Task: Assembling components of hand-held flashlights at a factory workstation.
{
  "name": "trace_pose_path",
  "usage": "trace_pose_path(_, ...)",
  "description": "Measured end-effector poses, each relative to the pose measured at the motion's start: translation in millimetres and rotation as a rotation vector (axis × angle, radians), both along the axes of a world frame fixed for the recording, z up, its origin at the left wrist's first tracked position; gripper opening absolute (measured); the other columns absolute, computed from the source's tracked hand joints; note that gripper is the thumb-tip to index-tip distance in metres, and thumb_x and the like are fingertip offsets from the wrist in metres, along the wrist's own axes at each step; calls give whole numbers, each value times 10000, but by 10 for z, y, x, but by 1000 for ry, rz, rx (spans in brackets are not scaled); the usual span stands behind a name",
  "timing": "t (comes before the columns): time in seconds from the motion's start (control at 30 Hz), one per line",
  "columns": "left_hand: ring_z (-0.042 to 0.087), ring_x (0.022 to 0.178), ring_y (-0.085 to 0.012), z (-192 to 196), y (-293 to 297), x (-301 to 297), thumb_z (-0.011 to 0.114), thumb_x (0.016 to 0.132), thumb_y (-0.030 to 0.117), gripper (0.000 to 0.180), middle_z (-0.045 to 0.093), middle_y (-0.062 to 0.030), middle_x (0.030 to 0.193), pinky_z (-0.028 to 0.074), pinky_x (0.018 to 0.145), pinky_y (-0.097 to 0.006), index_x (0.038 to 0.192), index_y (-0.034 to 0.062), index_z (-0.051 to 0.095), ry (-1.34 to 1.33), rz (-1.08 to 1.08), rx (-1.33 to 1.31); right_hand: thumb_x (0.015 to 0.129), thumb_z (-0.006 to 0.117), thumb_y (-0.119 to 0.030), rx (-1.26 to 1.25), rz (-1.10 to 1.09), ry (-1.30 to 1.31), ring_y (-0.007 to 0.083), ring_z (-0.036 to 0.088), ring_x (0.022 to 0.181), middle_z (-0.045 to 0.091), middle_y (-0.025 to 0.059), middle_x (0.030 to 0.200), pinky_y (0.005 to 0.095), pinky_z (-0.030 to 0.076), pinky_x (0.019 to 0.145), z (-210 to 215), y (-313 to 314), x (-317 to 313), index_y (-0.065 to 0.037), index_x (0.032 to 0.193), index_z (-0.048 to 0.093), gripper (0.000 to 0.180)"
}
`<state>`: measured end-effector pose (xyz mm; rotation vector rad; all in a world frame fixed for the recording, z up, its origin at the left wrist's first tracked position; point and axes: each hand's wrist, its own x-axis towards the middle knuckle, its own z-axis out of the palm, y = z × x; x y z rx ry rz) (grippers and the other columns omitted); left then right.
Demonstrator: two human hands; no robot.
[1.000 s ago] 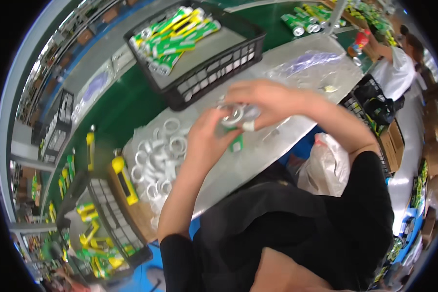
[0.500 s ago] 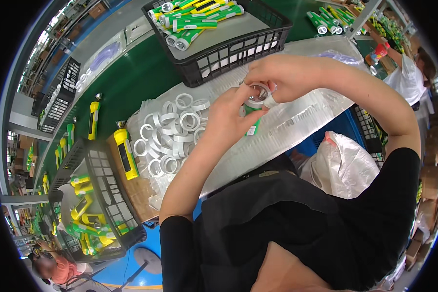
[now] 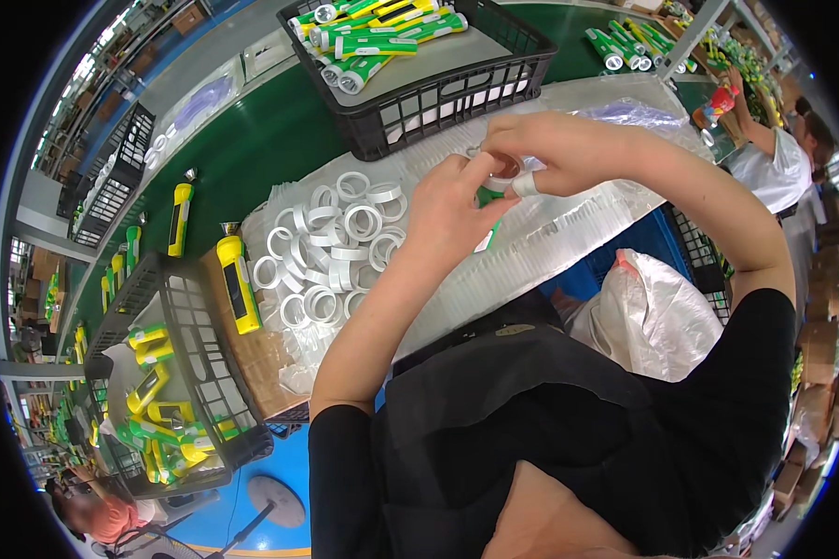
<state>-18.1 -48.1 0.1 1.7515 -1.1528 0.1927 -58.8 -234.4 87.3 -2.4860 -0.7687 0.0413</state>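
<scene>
Between my two hands is a green flashlight [image 3: 487,197], its head end up and its body mostly hidden behind my fingers. A white ring [image 3: 516,170] sits around that head. My left hand [image 3: 449,203] closes on the flashlight from the left, thumb and fingers wrapped at its upper part. From the right, my right hand [image 3: 561,154] curls over the head, fingers pressed on the ring; one finger carries a white wrap. Left of my hands lies a pile of loose white rings [image 3: 331,244] on the plastic-covered work surface [image 3: 541,228].
A black crate [image 3: 438,114] with green and yellow flashlights stands beyond my hands. Another crate [image 3: 216,359] of yellow-green flashlights is at the left, near a yellow flashlight [image 3: 238,284]. A white bag [image 3: 648,317] sits low at the right. Another person [image 3: 778,172] works at far right.
My right fingers have come down over the flashlight's head, so its lens and ring show less than before. Both hands stay in nearly the same place.
</scene>
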Motion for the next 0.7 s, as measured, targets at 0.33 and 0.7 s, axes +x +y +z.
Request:
trace_pose_path(0.33, 603, 703, -258, -1, -42, -18, 809, 689, 200, 350, 576, -54, 749, 484, 605, -401, 985, 151, 629, -64, 15, -44, 724, 732, -426, -195, -183, -20, 351, 606, 665, 596, 153, 701, 436, 454, 590, -53, -42, -8, -10, 847, 536, 476)
trace_pose_path(0.7, 611, 681, -247, -51, 4, 8, 823, 678, 204, 358, 586, -53, 750, 485, 590, -384, 978, 155, 634, -45, 58, 12, 749, 722, -497, -62, -154, -360, 332, 613, 658, 613, 127, 723, 434, 468, 594, -211, -89, -66, -18, 912, 591, 522)
